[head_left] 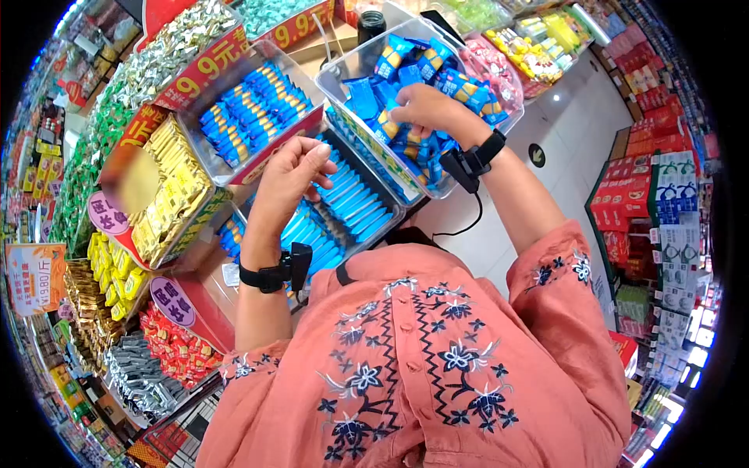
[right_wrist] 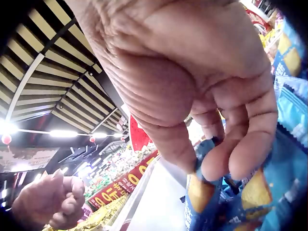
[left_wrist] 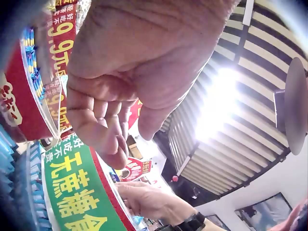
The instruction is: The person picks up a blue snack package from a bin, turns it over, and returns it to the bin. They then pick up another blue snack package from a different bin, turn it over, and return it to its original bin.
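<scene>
My right hand [head_left: 437, 109] reaches into a clear plastic bin [head_left: 334, 84] heaped with loose blue snack packets [head_left: 468, 90]. In the right wrist view, its thumb and fingers pinch the top of a blue packet [right_wrist: 201, 192] with a yellow biscuit picture; other packets lie against the fingers. My left hand [head_left: 290, 175] hovers over rows of light blue packets [head_left: 355, 199], beside the red-edged front of a tray [head_left: 269, 144]. Its fingers hang loosely curled and hold nothing, as the left wrist view also shows.
Yellow packets [head_left: 168, 187] and red packets [head_left: 183, 347] fill bins at the left. A dark bottle [head_left: 371, 27] stands behind the clear bin. Pink packets [head_left: 491, 66] lie beyond its right side. A black cable [head_left: 472, 222] hangs from the right wrist. Stocked shelves [head_left: 624, 195] line the right.
</scene>
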### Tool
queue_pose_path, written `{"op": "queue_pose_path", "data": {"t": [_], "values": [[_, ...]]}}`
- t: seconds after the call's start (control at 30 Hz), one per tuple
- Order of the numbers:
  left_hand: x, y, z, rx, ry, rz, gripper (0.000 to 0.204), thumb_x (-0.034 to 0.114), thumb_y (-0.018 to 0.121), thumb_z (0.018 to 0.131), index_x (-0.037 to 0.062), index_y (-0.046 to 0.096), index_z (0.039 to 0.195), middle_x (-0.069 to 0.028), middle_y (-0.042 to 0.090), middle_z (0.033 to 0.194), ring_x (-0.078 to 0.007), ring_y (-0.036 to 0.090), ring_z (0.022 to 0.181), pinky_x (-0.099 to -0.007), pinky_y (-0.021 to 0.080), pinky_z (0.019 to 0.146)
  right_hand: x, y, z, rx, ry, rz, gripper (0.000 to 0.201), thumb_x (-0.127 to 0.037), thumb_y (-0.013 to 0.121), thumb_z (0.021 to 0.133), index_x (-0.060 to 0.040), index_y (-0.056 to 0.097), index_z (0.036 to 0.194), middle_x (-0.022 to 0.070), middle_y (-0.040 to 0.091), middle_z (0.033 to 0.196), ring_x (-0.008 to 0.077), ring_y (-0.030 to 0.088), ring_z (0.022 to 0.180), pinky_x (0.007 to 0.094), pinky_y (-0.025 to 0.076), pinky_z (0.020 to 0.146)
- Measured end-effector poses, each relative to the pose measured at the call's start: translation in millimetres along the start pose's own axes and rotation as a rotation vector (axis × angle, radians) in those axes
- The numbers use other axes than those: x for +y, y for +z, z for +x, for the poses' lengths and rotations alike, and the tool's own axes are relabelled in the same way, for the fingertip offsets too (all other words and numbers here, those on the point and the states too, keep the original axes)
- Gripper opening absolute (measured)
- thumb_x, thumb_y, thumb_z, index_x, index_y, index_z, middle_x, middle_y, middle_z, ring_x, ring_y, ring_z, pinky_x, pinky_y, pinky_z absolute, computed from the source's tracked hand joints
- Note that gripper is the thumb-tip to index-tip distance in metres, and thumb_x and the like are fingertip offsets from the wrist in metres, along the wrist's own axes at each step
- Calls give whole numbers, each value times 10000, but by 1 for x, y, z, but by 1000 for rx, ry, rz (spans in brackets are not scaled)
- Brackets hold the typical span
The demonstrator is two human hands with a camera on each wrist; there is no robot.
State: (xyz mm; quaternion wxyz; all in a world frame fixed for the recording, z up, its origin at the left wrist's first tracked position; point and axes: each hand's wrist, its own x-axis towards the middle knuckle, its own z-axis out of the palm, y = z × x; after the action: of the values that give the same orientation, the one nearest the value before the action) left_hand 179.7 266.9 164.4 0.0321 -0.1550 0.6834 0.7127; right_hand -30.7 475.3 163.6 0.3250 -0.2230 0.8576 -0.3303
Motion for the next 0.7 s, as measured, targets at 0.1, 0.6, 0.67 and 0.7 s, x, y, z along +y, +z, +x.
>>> {"op": "queue_pose_path", "data": {"t": [0.1,0.6,0.67,0.7], "values": [[-2,4,-1,-21,-8,-16,267,339,596,1015,79,583,1077,-50,679,904,-95,638,727,-220,474,584,0,1,-6,35,-23,31,372,-277,678,857,45,604,1029,85,647,748,156,662,576,278,529,495],[15,19,7,-56,58,-330,420,358,574,1022,33,548,1286,-65,648,1060,-141,661,830,-252,512,637,-31,10,-67,-69,-190,885,282,-251,677,965,-37,579,1120,52,661,933,113,669,706,254,566,598],[13,18,6,-51,94,-352,401,329,580,1022,27,546,1284,-60,643,1055,-145,666,818,-250,515,622,-35,17,-68,-98,-197,886,286,-256,674,967,-36,577,1123,53,658,937,110,668,706,251,566,598],[12,17,6,-51,112,-363,391,314,583,1022,25,545,1283,-58,641,1052,-148,668,812,-250,517,615,-37,19,-68,-111,-199,886,289,-259,673,968,-36,576,1124,54,657,939,109,668,706,250,566,598]]}}
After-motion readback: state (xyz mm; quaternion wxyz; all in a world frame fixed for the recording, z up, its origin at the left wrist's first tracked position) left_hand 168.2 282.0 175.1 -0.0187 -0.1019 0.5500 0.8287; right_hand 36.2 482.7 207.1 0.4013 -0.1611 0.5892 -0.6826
